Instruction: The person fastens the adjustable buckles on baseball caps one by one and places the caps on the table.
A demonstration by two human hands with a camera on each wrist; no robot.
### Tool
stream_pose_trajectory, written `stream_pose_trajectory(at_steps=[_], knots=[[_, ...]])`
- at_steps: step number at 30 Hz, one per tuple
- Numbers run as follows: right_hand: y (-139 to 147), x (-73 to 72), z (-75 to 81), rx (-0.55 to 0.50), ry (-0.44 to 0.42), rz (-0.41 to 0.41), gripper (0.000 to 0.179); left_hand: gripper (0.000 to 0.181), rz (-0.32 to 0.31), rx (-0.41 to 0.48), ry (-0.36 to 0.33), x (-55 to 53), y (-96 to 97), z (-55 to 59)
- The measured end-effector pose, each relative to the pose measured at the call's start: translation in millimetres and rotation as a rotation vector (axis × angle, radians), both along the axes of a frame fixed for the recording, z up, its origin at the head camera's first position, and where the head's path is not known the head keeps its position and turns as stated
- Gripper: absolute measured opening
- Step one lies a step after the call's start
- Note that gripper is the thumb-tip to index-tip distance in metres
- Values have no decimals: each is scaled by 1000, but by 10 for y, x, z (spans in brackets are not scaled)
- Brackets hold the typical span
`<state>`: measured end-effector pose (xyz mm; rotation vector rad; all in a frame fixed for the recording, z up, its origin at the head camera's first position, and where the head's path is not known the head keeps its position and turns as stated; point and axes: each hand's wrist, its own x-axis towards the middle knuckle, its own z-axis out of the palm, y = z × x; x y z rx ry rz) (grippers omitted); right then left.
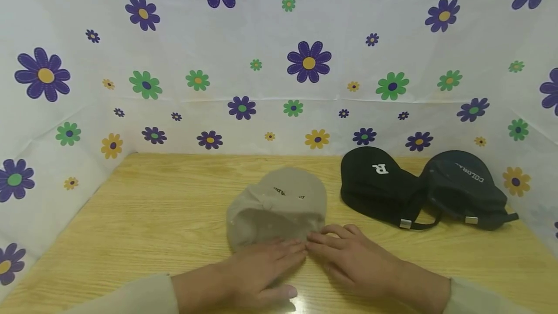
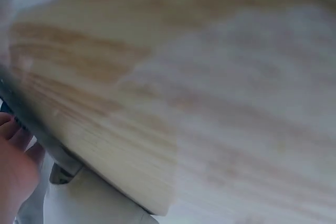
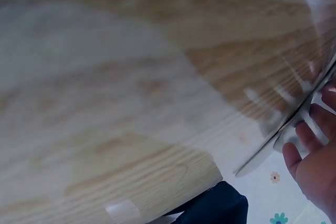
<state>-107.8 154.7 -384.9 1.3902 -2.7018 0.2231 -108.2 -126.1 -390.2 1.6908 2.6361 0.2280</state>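
A beige baseball cap (image 1: pixel 301 185) with dark lettering on its front lies on the table, its opening side toward me. Against its near edge rests my left hand (image 1: pixel 257 270), palm down with fingers stretched out and the thumb apart. From the other side my right hand (image 1: pixel 357 258) reaches the cap's near right corner, its fingers extended and slightly bent. The fingertips of both hands almost meet there. In the right wrist view my right hand (image 3: pixel 320 169) shows spread fingers, while the left wrist view catches only part of my left hand (image 2: pixel 18 166).
To the right, a black cap (image 1: pixel 370 190) with a white letter R overlaps a dark navy cap (image 1: pixel 462 183) with lettering. Both have straps with metal buckles. The wooden table (image 1: pixel 165 197) is enclosed by a white flower-printed cloth (image 1: pixel 261 33) at the back and sides.
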Motion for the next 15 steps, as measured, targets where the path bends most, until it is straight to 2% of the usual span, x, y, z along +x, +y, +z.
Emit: stream_pose_trajectory(at_steps=[2, 5, 8, 12, 15], knots=[[-12, 1, -11, 7, 8, 0, 43, 57, -3, 112, 92, -14, 1, 12], [-27, 8, -21, 6, 24, 1, 40, 42, -30, 292, 274, -39, 0, 39], [-36, 12, -25, 3, 45, 2, 39, 37, -57, 415, 420, -48, -7, 83], [-36, 12, -24, 4, 65, -22, 38, 31, -68, 493, 536, -40, -43, 120], [-36, 9, -18, 5, 58, -60, 34, 28, -94, 492, 570, -41, -90, 108]])
